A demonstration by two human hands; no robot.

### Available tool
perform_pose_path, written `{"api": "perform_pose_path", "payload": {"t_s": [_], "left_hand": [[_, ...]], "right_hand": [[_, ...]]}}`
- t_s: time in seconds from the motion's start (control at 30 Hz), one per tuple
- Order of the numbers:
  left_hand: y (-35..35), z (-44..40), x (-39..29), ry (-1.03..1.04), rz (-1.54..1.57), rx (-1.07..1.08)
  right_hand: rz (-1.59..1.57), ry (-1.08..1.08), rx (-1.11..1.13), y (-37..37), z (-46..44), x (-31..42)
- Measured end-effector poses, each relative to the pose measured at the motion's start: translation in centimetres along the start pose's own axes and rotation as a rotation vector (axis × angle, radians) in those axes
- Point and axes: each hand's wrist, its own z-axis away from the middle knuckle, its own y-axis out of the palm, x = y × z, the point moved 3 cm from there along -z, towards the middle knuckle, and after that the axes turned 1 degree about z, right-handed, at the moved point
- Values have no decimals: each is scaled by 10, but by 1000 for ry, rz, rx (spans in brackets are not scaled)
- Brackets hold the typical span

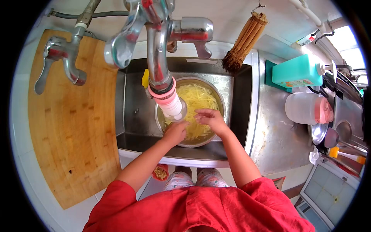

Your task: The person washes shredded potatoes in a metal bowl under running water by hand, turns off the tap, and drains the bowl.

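A round metal bowl [219,94] stands in the steel sink, holding pale yellow shreds [197,96] in water. Over the bowl's lower left part is my left hand [176,132], below the pink and white tap nozzle [168,101]; its fingers are curled and their tips are partly hidden. Above the right side of the shreds, my right hand [210,119] has its fingers apart, with nothing seen in them. The two hands do not touch each other.
A wooden board [77,127] lies left of the sink [241,116]. Metal taps [154,42] hang over the sink's upper left. A bamboo brush [247,36] hangs at the upper right. Right of the sink are a green bottle [295,72], a plastic jug [303,107] and ladles [332,138].
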Motion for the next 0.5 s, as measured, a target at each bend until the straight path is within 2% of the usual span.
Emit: {"api": "perform_pose_path", "payload": {"t_s": [0.03, 0.07, 0.13, 0.17, 0.23, 0.27, 0.33, 0.37, 0.4, 0.43, 0.5], "left_hand": [[0, 1, -1, -4, -2, -1], [0, 3, 0, -61, 15, -10], [-4, 7, 1, -125, 24, -32], [-5, 8, 0, -117, 31, -41], [-5, 10, -6, -112, 41, -50], [-7, 11, -12, -53, -24, -116], [-5, 17, -14, -1, -94, -191], [11, 24, -8, 14, -232, -67], [15, 25, -10, 31, -372, 55], [12, 24, -9, 30, -376, 50], [5, 18, -6, -49, -69, 32]], "right_hand": [[-496, 87, 107, 2, 2, 0], [-498, 91, 114, 1, 2, -7], [542, -103, -359, -15, -4, -15], [540, -108, -352, -17, -5, -19], [-47, -48, -114, -11, 2, -10], [-162, 31, -7, -7, 11, -6], [-143, 62, 3, 3, 4, -15], [-125, 97, 6, 9, 1, -21], [611, -67, -244, 10, 11, -8], [611, -73, -242, 12, 12, -10], [700, -376, -745, 4, 21, 0]]}}
